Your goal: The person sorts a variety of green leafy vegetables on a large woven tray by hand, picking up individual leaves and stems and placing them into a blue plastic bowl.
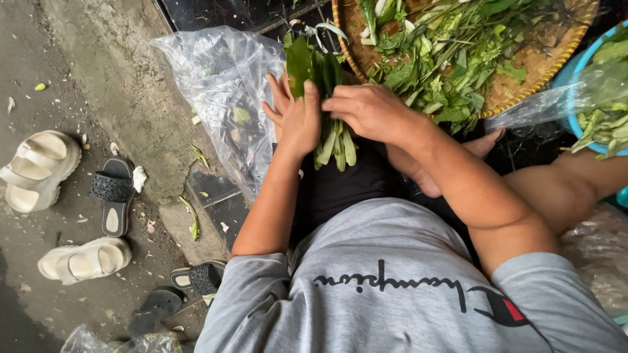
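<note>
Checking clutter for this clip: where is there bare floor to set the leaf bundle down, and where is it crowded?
Bare concrete lies between the clear plastic bag and the cream sandals. The woven tray is heaped with greens, and the blue basin beside it is full. Both hands, left hand and right hand, close around the leaf bundle.

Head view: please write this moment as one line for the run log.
left hand: holds greens bundle | right hand: on bundle | bag: left of bundle | basket: leaves inside
</note>
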